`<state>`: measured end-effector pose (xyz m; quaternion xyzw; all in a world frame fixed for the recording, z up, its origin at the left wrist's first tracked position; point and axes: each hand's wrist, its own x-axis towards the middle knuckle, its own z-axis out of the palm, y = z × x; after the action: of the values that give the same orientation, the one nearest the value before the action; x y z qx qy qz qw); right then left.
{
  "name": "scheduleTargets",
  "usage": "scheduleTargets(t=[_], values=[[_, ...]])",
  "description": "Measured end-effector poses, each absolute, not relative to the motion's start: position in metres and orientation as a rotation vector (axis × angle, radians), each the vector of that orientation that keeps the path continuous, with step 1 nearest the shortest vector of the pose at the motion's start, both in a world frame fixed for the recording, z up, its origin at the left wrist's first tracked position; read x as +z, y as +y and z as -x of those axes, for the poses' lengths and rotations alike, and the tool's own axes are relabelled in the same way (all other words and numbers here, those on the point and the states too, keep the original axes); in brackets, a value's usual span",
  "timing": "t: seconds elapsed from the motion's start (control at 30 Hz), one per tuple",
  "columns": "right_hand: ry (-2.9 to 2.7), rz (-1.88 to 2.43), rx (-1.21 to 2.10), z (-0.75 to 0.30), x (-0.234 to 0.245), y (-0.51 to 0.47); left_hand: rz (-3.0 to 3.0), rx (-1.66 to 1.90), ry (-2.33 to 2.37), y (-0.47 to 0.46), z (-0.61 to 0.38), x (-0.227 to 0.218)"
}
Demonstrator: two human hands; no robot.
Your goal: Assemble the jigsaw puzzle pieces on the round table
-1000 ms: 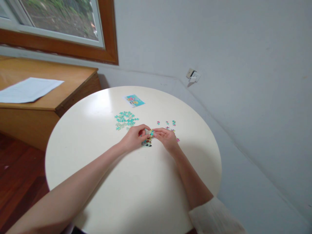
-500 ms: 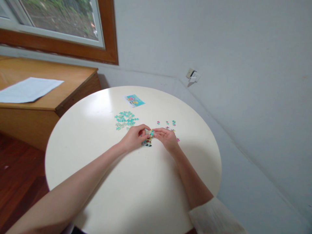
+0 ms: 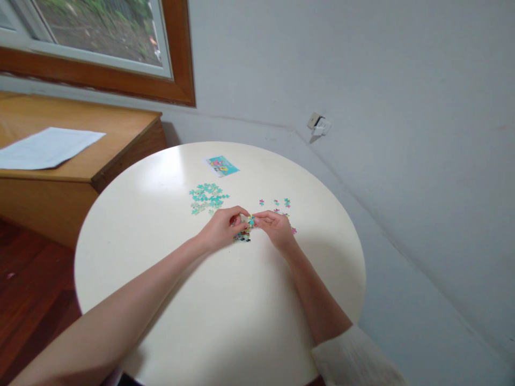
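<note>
My left hand [image 3: 222,227] and my right hand [image 3: 277,229] meet near the middle of the white round table [image 3: 225,316]. Between their fingertips is a small teal and yellow jigsaw puzzle piece [image 3: 251,220], pinched by thumb and fingers from both sides. Just below it, a joined patch of puzzle pieces [image 3: 243,236] with a cartoon print lies partly covered by my left hand. Several pink and teal loose pieces [image 3: 287,202] lie beyond my right hand, which hides some of them.
A heap of teal puzzle pieces [image 3: 207,195] lies beyond my left hand. Farther back is a picture card [image 3: 222,166]. To the left, a wooden ledge [image 3: 120,120] carries a white sheet [image 3: 52,147]. The wall [image 3: 402,134] holds a socket with a plug [image 3: 321,126].
The piece between my fingertips has turned or tilted slightly. Both hands stay in nearly the same place, and the other pieces have not moved.
</note>
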<state>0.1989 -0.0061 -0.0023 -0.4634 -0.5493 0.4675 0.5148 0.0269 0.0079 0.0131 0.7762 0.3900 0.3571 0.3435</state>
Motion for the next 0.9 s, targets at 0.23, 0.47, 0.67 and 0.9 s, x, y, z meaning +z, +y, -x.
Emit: scheduleTargets(t=[0.23, 0.47, 0.67, 0.9], values=[[-1.296, 1.127, 1.138, -0.1996, -0.006, -0.0035, -2.034, 0.937, 1.006, 0.0076, -0.0273, 0.0119], [-1.333, 1.156, 1.095, -0.199, -0.0065, -0.0039, -2.054, 0.933, 1.006, 0.0073, -0.0275, 0.0122], [-1.347, 1.173, 1.083, -0.1989, -0.0055, -0.0039, -2.066, 0.909, 1.012, 0.0068, -0.0284, 0.0112], [-1.366, 1.199, 1.075, -0.1986, -0.0035, -0.0049, -2.098, 0.894, 1.035, 0.0075, -0.0287, 0.01]])
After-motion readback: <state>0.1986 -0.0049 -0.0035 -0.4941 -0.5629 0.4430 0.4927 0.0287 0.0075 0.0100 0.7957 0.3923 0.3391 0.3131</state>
